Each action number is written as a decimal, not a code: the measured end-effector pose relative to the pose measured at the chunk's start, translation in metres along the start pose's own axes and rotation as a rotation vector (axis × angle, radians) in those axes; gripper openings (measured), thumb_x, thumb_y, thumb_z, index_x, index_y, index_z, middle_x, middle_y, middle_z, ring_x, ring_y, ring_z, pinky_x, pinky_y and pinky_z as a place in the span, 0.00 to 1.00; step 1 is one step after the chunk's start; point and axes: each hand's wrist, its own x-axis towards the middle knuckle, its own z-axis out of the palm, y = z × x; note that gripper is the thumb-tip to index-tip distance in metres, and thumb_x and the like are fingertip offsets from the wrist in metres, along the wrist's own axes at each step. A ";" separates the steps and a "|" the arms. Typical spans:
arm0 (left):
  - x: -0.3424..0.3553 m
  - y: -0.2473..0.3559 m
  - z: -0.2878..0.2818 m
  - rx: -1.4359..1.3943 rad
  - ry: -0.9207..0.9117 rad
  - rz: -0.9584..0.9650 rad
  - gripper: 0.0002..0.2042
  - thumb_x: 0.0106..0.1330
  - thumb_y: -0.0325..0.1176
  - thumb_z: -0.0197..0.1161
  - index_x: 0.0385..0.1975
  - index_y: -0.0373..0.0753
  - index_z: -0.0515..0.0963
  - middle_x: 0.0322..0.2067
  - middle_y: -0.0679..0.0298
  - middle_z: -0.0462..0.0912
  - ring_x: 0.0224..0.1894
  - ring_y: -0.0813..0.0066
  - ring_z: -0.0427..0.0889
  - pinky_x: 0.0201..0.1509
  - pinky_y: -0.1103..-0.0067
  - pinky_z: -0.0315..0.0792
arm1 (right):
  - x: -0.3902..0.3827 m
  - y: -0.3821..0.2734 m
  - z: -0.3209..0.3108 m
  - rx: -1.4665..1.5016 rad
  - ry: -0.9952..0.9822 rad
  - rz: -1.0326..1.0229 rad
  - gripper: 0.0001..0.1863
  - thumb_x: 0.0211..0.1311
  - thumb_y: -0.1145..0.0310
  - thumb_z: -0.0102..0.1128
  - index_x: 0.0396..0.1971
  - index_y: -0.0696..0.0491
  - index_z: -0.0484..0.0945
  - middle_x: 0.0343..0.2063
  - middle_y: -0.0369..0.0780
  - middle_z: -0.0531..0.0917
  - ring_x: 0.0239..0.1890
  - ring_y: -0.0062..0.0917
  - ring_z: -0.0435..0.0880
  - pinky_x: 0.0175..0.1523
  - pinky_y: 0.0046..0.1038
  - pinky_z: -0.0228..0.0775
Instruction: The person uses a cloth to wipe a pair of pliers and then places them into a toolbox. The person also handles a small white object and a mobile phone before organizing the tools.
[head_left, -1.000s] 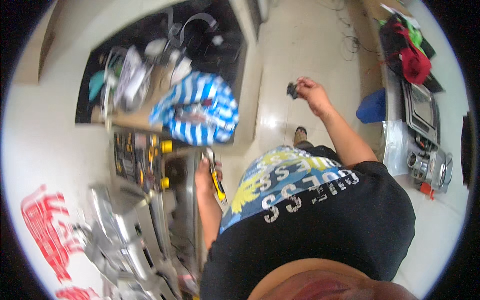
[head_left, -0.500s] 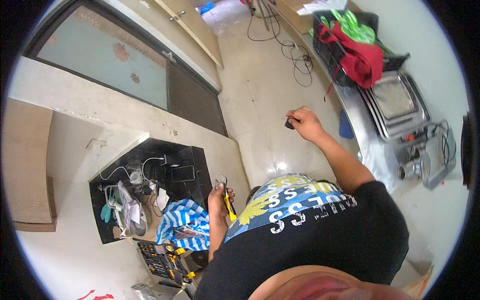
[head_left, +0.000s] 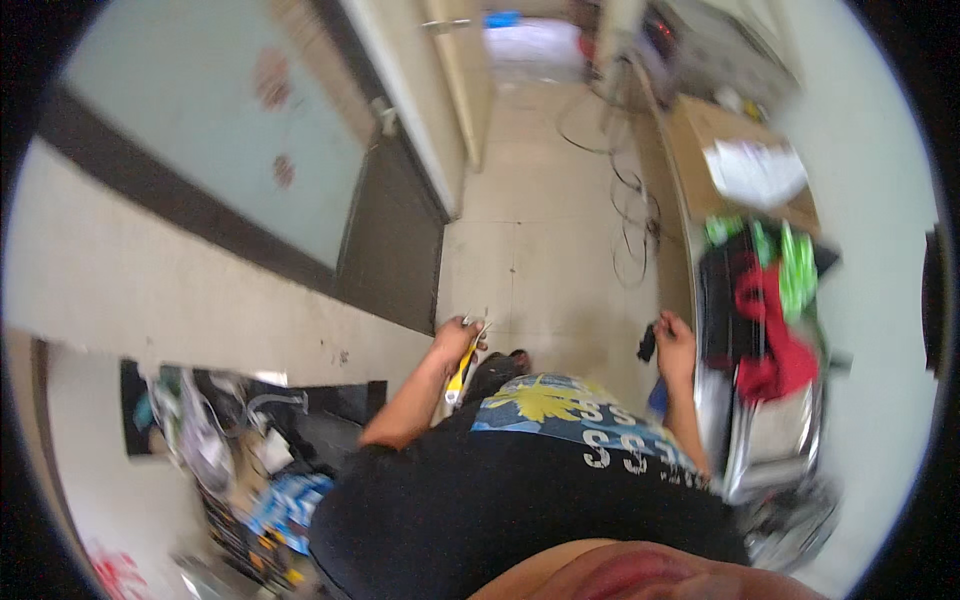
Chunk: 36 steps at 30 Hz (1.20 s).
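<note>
My left hand (head_left: 455,342) is closed round an adjustable wrench (head_left: 461,378) with a yellow-and-black handle. Its metal head pokes out past my fingers and is blurred. Off to the right, my right hand (head_left: 677,348) pinches a small black object (head_left: 647,345), whose kind I cannot make out. That hand is beside the long bench edge, and both hands are held in front of my body, above the floor.
Loose black cables (head_left: 630,215) lie on the tiled floor (head_left: 540,270). Along the right bench stand a cardboard box (head_left: 695,150), a black crate (head_left: 722,310) with red cloth (head_left: 775,345), and metal trays (head_left: 775,440). A dark-framed door (head_left: 390,230) and a cluttered black counter (head_left: 345,405) are at left.
My view has swung towards the passage and bench. The left hand, with the wrench, is now farther forward; the right hand, still pinching the black object, appears closer to the bench.
</note>
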 end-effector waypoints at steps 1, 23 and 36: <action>0.019 0.025 0.006 -0.023 -0.039 -0.014 0.14 0.72 0.39 0.57 0.48 0.34 0.70 0.30 0.58 0.80 0.27 0.68 0.81 0.22 0.74 0.73 | 0.017 0.002 0.003 0.018 0.024 0.016 0.16 0.62 0.73 0.63 0.49 0.59 0.80 0.39 0.42 0.86 0.44 0.24 0.83 0.53 0.25 0.72; -0.211 -0.191 0.116 -1.068 1.165 -0.088 0.17 0.74 0.41 0.55 0.49 0.31 0.70 0.32 0.56 0.81 0.21 0.70 0.77 0.22 0.72 0.74 | 0.110 -0.257 0.225 0.134 -1.263 -1.169 0.15 0.62 0.75 0.63 0.49 0.58 0.80 0.39 0.42 0.83 0.39 0.25 0.82 0.48 0.26 0.74; -0.451 -0.391 0.191 -0.938 1.583 -0.435 0.15 0.72 0.36 0.55 0.43 0.26 0.69 0.30 0.49 0.82 0.25 0.61 0.85 0.22 0.68 0.77 | -0.293 -0.387 0.197 0.438 -1.507 -1.418 0.11 0.60 0.73 0.64 0.43 0.57 0.82 0.39 0.43 0.85 0.45 0.31 0.83 0.53 0.29 0.73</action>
